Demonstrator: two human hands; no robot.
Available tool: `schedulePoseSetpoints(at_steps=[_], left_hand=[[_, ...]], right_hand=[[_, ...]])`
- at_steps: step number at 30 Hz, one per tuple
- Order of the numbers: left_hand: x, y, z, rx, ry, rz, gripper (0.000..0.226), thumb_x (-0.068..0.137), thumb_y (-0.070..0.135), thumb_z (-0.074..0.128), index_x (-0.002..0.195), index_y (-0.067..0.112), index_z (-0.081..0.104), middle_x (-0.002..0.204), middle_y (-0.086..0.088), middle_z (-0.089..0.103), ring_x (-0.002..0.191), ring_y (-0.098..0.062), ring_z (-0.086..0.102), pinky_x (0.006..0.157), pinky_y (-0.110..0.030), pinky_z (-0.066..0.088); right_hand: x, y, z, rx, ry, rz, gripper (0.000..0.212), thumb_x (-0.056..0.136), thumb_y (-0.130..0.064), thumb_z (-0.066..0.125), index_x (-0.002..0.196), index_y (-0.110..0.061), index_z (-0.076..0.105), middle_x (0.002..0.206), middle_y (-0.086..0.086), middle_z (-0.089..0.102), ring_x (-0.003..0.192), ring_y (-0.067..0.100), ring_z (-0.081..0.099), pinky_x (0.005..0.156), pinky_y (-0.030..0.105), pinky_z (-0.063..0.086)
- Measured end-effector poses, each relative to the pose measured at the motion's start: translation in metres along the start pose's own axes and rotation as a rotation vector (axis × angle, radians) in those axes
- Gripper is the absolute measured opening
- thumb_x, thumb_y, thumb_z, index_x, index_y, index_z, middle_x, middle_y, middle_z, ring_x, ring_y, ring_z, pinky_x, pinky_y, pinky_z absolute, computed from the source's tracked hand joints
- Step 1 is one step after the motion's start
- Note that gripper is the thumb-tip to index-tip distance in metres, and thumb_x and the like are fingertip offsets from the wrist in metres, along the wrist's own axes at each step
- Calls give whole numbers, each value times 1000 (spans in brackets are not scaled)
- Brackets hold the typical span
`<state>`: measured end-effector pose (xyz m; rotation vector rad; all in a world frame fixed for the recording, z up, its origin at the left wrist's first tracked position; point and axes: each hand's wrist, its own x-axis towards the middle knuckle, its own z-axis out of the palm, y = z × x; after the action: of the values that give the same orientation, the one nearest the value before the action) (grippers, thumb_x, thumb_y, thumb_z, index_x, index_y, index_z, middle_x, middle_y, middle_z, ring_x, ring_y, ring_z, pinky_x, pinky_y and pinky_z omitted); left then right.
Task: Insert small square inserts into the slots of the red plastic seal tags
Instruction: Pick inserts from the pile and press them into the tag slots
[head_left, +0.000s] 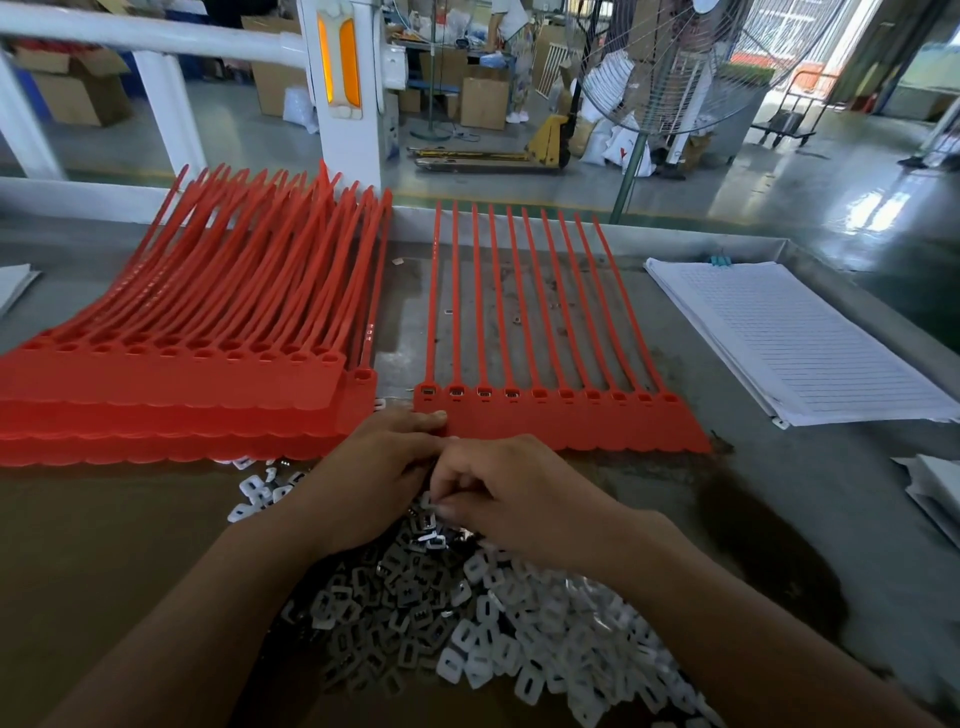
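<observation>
On the left sits the stack of red seal tags (171, 395). My left hand (374, 478) rests straight-fingered on the ten-tag strip (561, 421). My right hand (509, 499) pinches a square insert (427, 501) above the insert pile (467, 613). Four slots look filled, so the fifth slot (539, 394) comes next and calls for squaring the insert.

I can read no words or numbers here. Tiny marks on one red tag strap (370, 328) are too small to tell

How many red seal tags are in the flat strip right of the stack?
10, side by side in one strip, from the leftmost tag by the left hand to the rightmost tag; none appears hidden.
</observation>
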<state>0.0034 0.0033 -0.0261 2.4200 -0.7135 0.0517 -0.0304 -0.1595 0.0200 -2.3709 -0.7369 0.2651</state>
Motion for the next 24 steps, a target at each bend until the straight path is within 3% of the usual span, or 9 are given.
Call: schedulePoseSetpoints(at_steps=[5, 9, 13, 16, 19, 24], left_hand=[[0, 1, 0, 2, 5, -22, 33, 93, 12, 46, 121, 26, 58, 143, 7, 36, 133, -5, 22, 105, -15, 11], [0, 3, 0, 16, 0, -17, 34, 93, 12, 45, 122, 27, 57, 143, 8, 37, 131, -5, 25, 106, -18, 16], [1, 2, 0, 36, -1, -46, 37, 94, 15, 43, 127, 28, 51, 143, 13, 33, 132, -2, 19, 104, -13, 7], [1, 3, -1, 32, -8, -52, 37, 95, 15, 42, 128, 28, 50, 144, 14, 32, 133, -1, 16, 101, -10, 3], [0, 3, -2, 26, -13, -46, 38, 95, 14, 42, 129, 27, 49, 145, 13, 31, 133, 0, 16, 102, -10, 4], [-1, 3, -2, 21, -8, -28, 39, 94, 10, 42, 129, 25, 50, 145, 12, 32, 130, 3, 16, 102, -10, 5]], right_hand=[[0, 0, -4, 20, 6, -28, 11, 83, -13, 65, 93, -10, 70, 87, 0, 69, 79, 5, 61, 75, 20, 49], [2, 9, -16, 1, 88, -29, 13, 86, -12, 62, 93, -13, 72, 73, -24, 55, 69, -18, 52, 66, 0, 37], [7, 31, -32, -3, 194, 85, 13, 85, -15, 63, 93, -19, 72, 75, -25, 57, 71, -22, 52, 66, -4, 37], [12, 53, -45, 27, 325, 212, 7, 80, -19, 69, 78, -26, 69, 71, -23, 61, 69, -15, 56, 61, 2, 41], [20, 70, -54, -5, 408, 303, 16, 77, -19, 72, 67, -28, 64, 67, -19, 59, 67, -8, 54, 56, 5, 36], [34, 87, -54, -37, 394, 378, 9, 87, -12, 60, 85, -15, 68, 85, -9, 59, 82, 2, 53, 73, 18, 38]])
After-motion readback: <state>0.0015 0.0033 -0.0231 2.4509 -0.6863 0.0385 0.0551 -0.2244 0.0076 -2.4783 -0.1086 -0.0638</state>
